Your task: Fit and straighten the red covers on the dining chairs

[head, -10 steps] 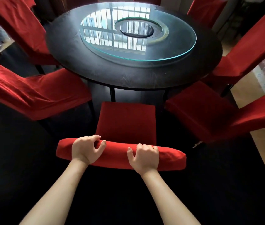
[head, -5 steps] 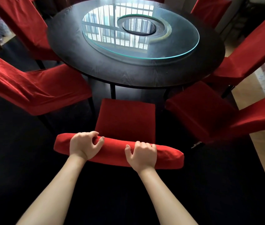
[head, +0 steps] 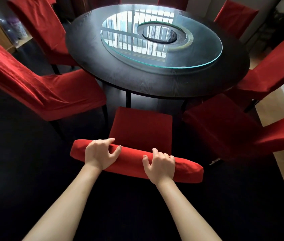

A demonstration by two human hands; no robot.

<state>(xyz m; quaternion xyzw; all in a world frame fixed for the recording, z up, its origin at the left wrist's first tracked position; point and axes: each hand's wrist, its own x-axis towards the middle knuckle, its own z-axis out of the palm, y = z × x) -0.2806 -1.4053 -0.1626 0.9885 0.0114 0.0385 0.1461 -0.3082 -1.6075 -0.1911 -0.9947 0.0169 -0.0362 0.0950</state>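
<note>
Nearest the camera, both hands rest on the top edge of the nearest chair's backrest (head: 186, 168), which is sheathed in a red cover. The left hand (head: 99, 153) lies toward the left end of that edge, its fingers (head: 107, 141) curled over the far side and its thumb spread toward the middle, gripping the covered edge. The right hand (head: 160, 165) sits just right of the middle, its fingers curled down onto the fabric in a loose grip.

Beyond the backrest, this chair's seat (head: 141, 126) looks smooth and fully covered, its front edge pushed in under the round black bench (head: 89, 54). The cover here seems fitted; at most a last tug at the top appears left.

To the left of the bench, the neighbouring chair (head: 38, 91) shows slack folds across its back and seat, so it probably wants straightening. To the right of the bench, the two chairs (head: 224, 127) look smoother. On the bench lies a glass turntable (head: 203, 49). Chairs beyond it are only partly visible.
</note>
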